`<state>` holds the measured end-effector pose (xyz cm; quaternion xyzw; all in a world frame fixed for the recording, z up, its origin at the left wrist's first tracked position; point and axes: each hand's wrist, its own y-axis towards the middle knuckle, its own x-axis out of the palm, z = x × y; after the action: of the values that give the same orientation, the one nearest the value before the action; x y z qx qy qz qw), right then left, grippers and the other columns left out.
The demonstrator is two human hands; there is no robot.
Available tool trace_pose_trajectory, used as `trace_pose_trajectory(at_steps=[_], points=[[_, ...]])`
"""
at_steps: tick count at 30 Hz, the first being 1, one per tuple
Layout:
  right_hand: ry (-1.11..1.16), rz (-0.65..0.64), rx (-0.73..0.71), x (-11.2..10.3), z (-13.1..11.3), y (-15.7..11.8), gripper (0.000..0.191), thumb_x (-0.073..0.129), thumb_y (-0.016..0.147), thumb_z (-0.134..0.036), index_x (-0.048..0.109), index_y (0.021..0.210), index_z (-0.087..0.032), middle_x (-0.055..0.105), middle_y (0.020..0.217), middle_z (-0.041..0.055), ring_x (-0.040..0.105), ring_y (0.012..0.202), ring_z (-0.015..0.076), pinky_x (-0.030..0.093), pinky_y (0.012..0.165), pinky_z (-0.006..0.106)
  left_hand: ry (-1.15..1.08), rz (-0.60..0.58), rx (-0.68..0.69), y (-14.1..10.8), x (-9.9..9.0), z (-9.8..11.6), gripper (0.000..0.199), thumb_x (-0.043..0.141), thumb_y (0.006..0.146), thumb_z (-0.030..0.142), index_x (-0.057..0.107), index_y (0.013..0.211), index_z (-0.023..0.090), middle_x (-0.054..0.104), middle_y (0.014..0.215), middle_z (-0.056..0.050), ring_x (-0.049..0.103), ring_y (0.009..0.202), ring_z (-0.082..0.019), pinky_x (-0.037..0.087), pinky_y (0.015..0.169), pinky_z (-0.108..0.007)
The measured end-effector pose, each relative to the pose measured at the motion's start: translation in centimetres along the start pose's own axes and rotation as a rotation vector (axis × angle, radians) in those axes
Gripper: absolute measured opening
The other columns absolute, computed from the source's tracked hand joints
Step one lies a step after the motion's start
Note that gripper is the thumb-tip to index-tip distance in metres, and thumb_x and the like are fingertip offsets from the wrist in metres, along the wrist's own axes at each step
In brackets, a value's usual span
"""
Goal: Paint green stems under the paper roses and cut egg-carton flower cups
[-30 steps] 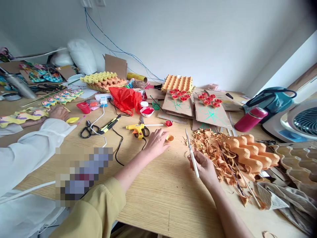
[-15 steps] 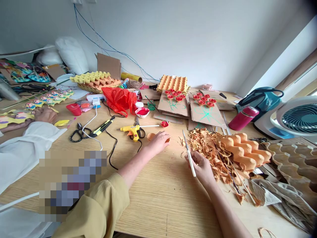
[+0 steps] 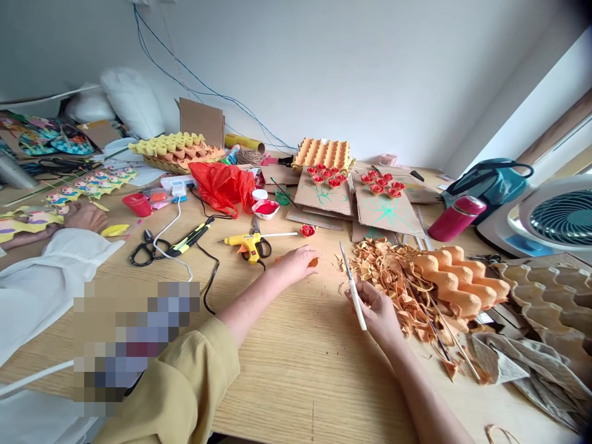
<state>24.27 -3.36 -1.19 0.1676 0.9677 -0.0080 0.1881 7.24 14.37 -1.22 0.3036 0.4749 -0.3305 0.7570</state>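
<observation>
My left hand (image 3: 300, 264) is closed around a small orange egg-carton cup (image 3: 314, 263); part of the cup shows under the fingertips. A second orange piece is mostly hidden behind that hand. In my right hand (image 3: 377, 308) is a white-handled knife (image 3: 355, 296), its narrow blade pointing away from me. A red paper-pulp flower (image 3: 307, 230) lies just beyond my left hand. To the left of it is a yellow glue gun (image 3: 250, 245) with a white glue stick. Orange torn scraps (image 3: 383, 271) are heaped beside my right hand.
An orange egg tray (image 3: 457, 277) lies right of the scraps. Cardboard sheets (image 3: 386, 213) bearing red flowers stand at the back. A pink bottle (image 3: 457, 218) and a fan (image 3: 562, 216) are at right. Black scissors (image 3: 143, 250) and a co-worker's hand (image 3: 86, 216) are at left.
My left hand has shifted slightly left and now covers most of the orange piece that showed behind it. My right hand keeps the knife in nearly the same place.
</observation>
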Motion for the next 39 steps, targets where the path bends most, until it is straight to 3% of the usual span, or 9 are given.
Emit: trace_pose_trajectory(at_steps=[11, 16, 21, 29, 34, 37, 39], points=[[-0.064, -0.016, -0.027, 0.0, 0.0, 0.0, 0.044, 0.064, 0.081, -0.061, 0.063, 0.074, -0.018, 0.05, 0.058, -0.0019, 0.042, 0.054, 0.0122, 0.032, 0.05, 0.025, 0.01, 0.043, 0.065, -0.1, -1.3, -2.1, 0.051, 0.076, 0.082, 0.03, 0.06, 0.129, 0.02, 0.065, 0.13, -0.011, 0.061, 0.12, -0.029, 0.045, 0.103, -0.041], [-0.054, -0.046, -0.008, 0.2, 0.4, -0.1, 0.04, 0.065, 0.081, -0.057, 0.062, 0.075, -0.018, 0.05, 0.06, -0.0022, 0.043, 0.056, 0.0122, 0.032, 0.052, 0.025, 0.051, 0.162, 0.097, -2.5, -2.4, -2.4, 0.052, 0.081, 0.077, 0.028, 0.061, 0.125, 0.021, 0.067, 0.125, -0.01, 0.058, 0.122, -0.031, 0.043, 0.107, -0.047], [-0.037, -0.064, 0.0, 0.4, 0.4, -0.2, 0.037, 0.064, 0.082, -0.055, 0.062, 0.075, -0.018, 0.055, 0.064, -0.0009, 0.044, 0.058, 0.0126, 0.033, 0.053, 0.025, 0.055, 0.235, 0.029, -5.6, -2.3, -2.9, 0.064, 0.083, 0.074, 0.027, 0.056, 0.132, 0.022, 0.059, 0.133, -0.012, 0.054, 0.126, -0.033, 0.043, 0.108, -0.051], [-0.087, -0.049, 0.012, -0.1, 0.8, -0.1, 0.037, 0.063, 0.083, -0.055, 0.065, 0.079, -0.018, 0.053, 0.061, -0.0019, 0.045, 0.057, 0.0129, 0.033, 0.053, 0.025, -0.046, 0.197, -0.057, -6.6, -1.2, -4.1, 0.061, 0.078, 0.076, 0.014, 0.055, 0.133, 0.016, 0.058, 0.129, -0.013, 0.056, 0.123, -0.029, 0.045, 0.109, -0.044], [-0.11, -0.058, 0.002, 0.1, 1.1, -0.1, 0.039, 0.061, 0.084, -0.056, 0.064, 0.078, -0.018, 0.054, 0.062, -0.0012, 0.046, 0.058, 0.0135, 0.034, 0.054, 0.026, -0.285, 0.278, -0.097, -6.6, -1.3, -3.4, 0.051, 0.075, 0.081, 0.021, 0.058, 0.128, 0.02, 0.062, 0.13, -0.011, 0.059, 0.123, -0.028, 0.046, 0.107, -0.044], [-0.095, -0.064, 0.011, 0.2, 1.2, -0.1, 0.04, 0.061, 0.083, -0.057, 0.064, 0.08, -0.018, 0.053, 0.062, -0.0011, 0.045, 0.058, 0.0135, 0.033, 0.054, 0.026, -0.634, 0.294, -0.139, -6.6, -1.4, -2.4, 0.042, 0.074, 0.082, 0.032, 0.062, 0.12, 0.018, 0.068, 0.121, -0.011, 0.065, 0.109, -0.025, 0.053, 0.092, -0.037], [-0.065, -0.074, 0.022, 0.2, 1.3, -0.1, 0.04, 0.062, 0.083, -0.059, 0.063, 0.081, -0.018, 0.053, 0.064, -0.0008, 0.045, 0.059, 0.0136, 0.034, 0.054, 0.026, -0.908, 0.214, -0.176, -6.7, -1.5, -1.7, 0.046, 0.072, 0.084, 0.042, 0.061, 0.12, 0.016, 0.069, 0.117, -0.011, 0.069, 0.099, -0.022, 0.055, 0.076, -0.03]])
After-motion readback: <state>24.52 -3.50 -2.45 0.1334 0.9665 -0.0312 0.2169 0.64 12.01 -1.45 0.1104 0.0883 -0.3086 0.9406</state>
